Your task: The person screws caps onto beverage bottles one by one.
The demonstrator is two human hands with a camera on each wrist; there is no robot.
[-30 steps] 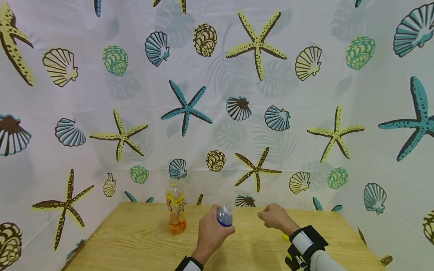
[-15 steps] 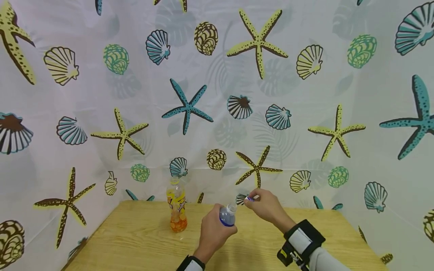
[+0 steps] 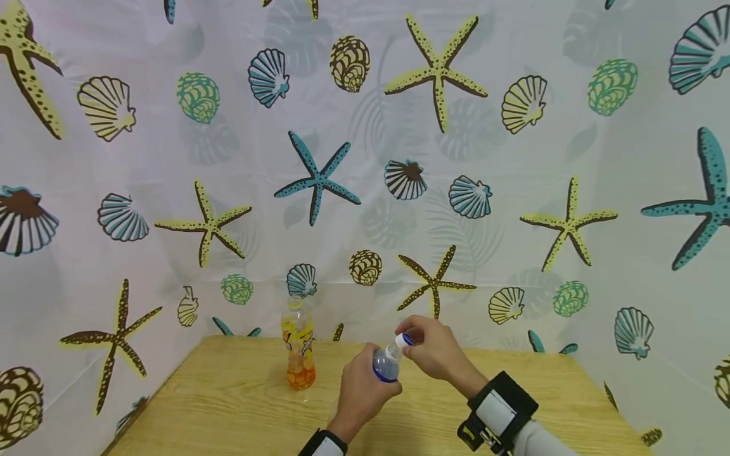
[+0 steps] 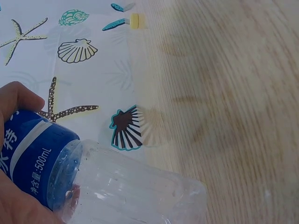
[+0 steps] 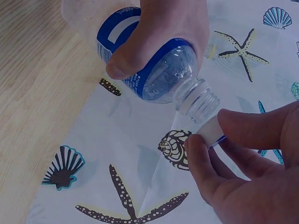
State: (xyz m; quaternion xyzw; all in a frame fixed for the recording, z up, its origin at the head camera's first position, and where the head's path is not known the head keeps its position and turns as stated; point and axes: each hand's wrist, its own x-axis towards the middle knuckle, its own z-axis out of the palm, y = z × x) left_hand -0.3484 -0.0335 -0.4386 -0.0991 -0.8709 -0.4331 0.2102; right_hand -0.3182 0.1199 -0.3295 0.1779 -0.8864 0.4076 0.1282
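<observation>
My left hand [image 3: 365,391] grips a clear plastic water bottle [image 3: 386,366] around its blue label [image 4: 35,156]. The bottle leans to the right, its threaded neck [image 5: 198,100] uncovered in the right wrist view. Droplets cling to the inside of the bottle. Thumb and fingers of my right hand [image 3: 438,349] pinch a white bottle cap [image 5: 211,131] with a blue top. That cap sits right at the bottle's mouth, a small gap showing between them in the right wrist view.
A drink bottle [image 3: 298,351] with a yellow label and some orange contents stands uncapped at the back left of the wooden table [image 3: 228,405]. A yellow cap [image 4: 135,21] lies on the table. Behind hangs a patterned curtain [image 3: 353,139].
My right hand has come leftward with the white cap, up to the bottle's mouth. My left hand keeps its grip on the water bottle, nearly in place.
</observation>
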